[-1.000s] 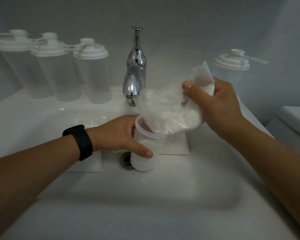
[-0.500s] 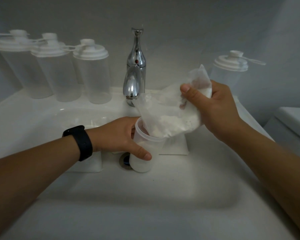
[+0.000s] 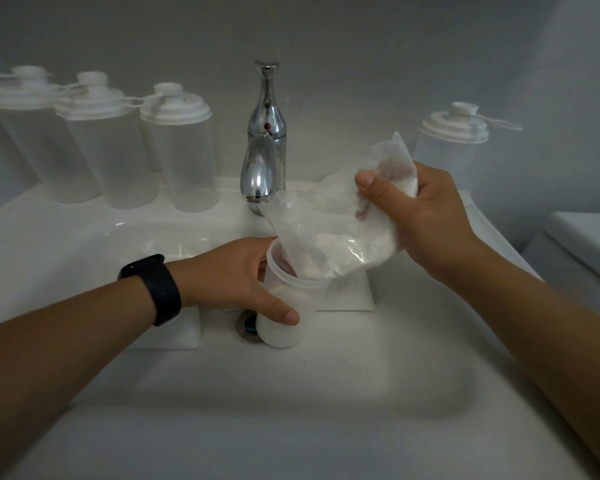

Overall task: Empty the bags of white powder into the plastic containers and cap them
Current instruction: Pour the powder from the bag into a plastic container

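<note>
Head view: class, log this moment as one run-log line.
step: pouring | left hand: grips open container in sink | right hand: tilts powder bag into it | lid: not on

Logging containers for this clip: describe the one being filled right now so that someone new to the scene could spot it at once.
Start at the chrome faucet and drop into the white sink basin below its spout. There, by the drain, stands the open container, in the grip of the left hand, with the powder bag tipped into its mouth. Unlike the lidded containers on the ledge, it has no lid.
</note>
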Action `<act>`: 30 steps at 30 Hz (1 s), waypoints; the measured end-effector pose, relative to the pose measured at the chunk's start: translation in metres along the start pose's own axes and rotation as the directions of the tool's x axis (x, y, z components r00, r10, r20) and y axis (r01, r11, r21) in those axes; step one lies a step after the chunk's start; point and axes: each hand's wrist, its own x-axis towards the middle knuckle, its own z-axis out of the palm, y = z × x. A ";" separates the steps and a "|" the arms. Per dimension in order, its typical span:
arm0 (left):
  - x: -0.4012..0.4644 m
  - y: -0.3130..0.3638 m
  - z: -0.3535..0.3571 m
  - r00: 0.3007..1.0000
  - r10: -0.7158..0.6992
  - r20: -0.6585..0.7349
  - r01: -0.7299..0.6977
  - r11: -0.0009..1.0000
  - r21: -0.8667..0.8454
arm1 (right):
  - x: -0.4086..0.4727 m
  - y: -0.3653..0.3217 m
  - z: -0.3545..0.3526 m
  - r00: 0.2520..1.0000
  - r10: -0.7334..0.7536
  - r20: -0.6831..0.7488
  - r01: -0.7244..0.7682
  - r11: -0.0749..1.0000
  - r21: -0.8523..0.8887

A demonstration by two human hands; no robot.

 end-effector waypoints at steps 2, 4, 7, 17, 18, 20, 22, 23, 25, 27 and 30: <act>0.001 -0.001 0.000 1.000 0.003 -0.003 -0.003 1.000 0.009 | 0.000 0.000 -0.001 1.000 0.008 0.010 -0.008 1.000 -0.003; 0.001 -0.001 0.000 1.000 -0.001 -0.003 0.001 1.000 0.007 | -0.001 -0.001 -0.001 1.000 0.025 0.016 -0.025 1.000 -0.019; 0.002 -0.002 0.000 1.000 0.010 -0.001 -0.010 1.000 0.021 | -0.001 0.000 -0.001 1.000 0.027 0.007 -0.027 1.000 -0.010; 0.001 0.000 -0.001 1.000 0.007 -0.002 -0.007 1.000 0.015 | -0.002 -0.004 -0.003 0.999 0.028 0.031 -0.025 0.997 -0.079; 0.001 0.000 0.000 1.000 0.006 -0.003 -0.006 1.000 0.014 | -0.002 -0.004 -0.004 0.999 0.025 0.026 -0.023 0.997 -0.079; 0.001 0.000 0.000 1.000 0.005 -0.006 -0.005 1.000 0.014 | -0.002 -0.005 -0.003 0.999 0.028 0.022 -0.027 0.996 -0.080; 0.001 0.001 0.001 1.000 0.003 -0.008 -0.003 1.000 0.015 | -0.002 -0.005 -0.003 0.999 0.039 0.026 -0.037 0.996 -0.083; 0.001 0.002 0.001 1.000 0.004 -0.007 -0.004 1.000 0.016 | -0.002 -0.005 -0.003 0.999 0.037 0.025 -0.035 0.996 -0.083; 0.000 0.003 0.001 1.000 0.003 -0.004 -0.003 1.000 0.012 | -0.002 -0.005 -0.004 1.000 0.023 0.021 -0.022 0.997 -0.080; -0.001 0.004 0.000 1.000 -0.005 0.001 0.005 1.000 0.006 | -0.001 -0.006 -0.004 0.999 0.020 0.030 -0.017 0.995 -0.094; 0.000 0.004 0.001 1.000 0.004 0.004 -0.004 1.000 0.007 | -0.002 -0.006 -0.005 0.999 0.016 0.031 -0.013 0.995 -0.103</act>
